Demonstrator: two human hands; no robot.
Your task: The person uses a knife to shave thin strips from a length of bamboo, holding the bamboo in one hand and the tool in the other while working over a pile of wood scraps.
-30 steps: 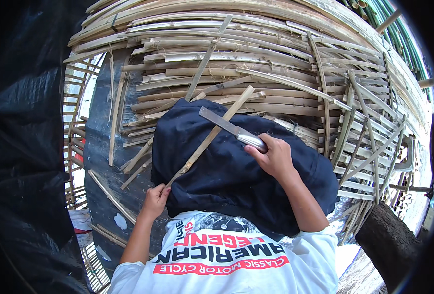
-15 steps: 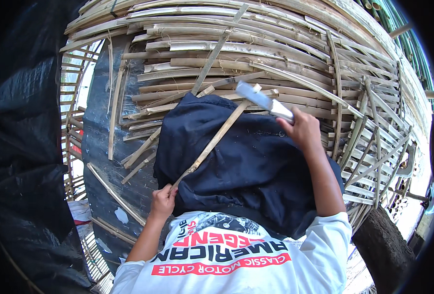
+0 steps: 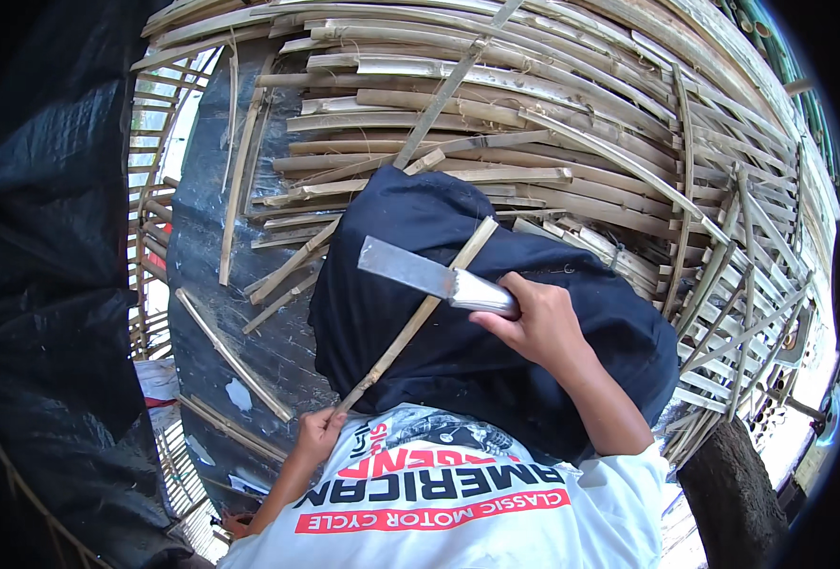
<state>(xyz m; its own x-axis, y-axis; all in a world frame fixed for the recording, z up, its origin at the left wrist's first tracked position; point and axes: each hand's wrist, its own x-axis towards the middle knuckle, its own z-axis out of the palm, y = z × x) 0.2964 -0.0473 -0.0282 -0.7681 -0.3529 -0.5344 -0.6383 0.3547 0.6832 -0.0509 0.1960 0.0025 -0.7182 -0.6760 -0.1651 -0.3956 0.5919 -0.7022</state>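
Note:
My right hand (image 3: 541,321) is closed round the pale, wrapped-looking handle of a broad knife (image 3: 406,269). Its wide, blunt-ended metal blade points left and lies across a narrow bamboo strip (image 3: 403,339); whether blade and strip touch is hard to tell. Near my waist, my left hand (image 3: 319,434) grips the lower end of that strip. From there the strip slants up and to the right, its far end pale and free. A dark cloth (image 3: 524,379) covers my lap beneath the strip and the knife.
Many split bamboo slats (image 3: 496,123) lie stacked in front of me. Loose strips (image 3: 235,356) rest on a dark sheet (image 3: 202,313) at the left. A black tarp (image 3: 50,284) hangs at far left. A thick dark post (image 3: 738,484) stands at lower right.
The knife and my right hand have come down and nearer to me along the strip. My left hand has drawn the strip's lower end closer to my body. The view has shifted slightly.

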